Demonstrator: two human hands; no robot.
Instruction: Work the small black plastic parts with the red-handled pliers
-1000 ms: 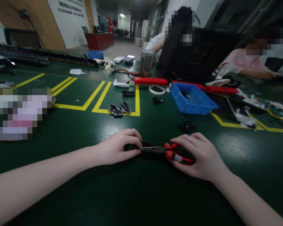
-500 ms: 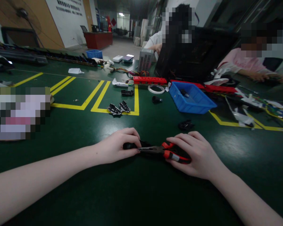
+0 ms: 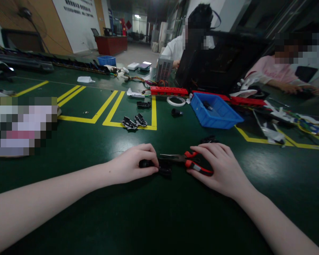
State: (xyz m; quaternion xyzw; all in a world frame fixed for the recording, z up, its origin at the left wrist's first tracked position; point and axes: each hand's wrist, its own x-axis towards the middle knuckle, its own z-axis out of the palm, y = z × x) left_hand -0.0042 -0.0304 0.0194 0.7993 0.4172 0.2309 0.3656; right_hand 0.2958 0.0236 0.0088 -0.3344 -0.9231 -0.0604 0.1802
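My left hand [image 3: 138, 163] is closed around a small black plastic part [image 3: 165, 171], whose end sticks out past the fingertips on the right. The fingers cover much of it. In my right hand [image 3: 220, 168] are needle-nose pliers with red and black handles [image 3: 200, 168]. Their jaws [image 3: 172, 157] point left and lie just above the black part, seemingly apart from it. Beyond my right fingers rests a dark plastic piece [image 3: 208, 139], partly hidden by the hand. Farther off, black and silver molded pieces [image 3: 129, 123] lie at the yellow tape.
A blue bin [image 3: 220, 118] with dark parts inside stands at the right, near a white tape ring [image 3: 175, 101] and a black cone-shaped piece [image 3: 177, 113]. Red power strips [image 3: 169, 91] run behind. Cables [image 3: 308, 126] lie far right. Two people sit across the table by a black panel [image 3: 223, 63].
The pliers' jaws have shifted up and away from my left fingertips, uncovering more of the black part. My right hand has moved slightly forward; my left hand has stayed nearly still.
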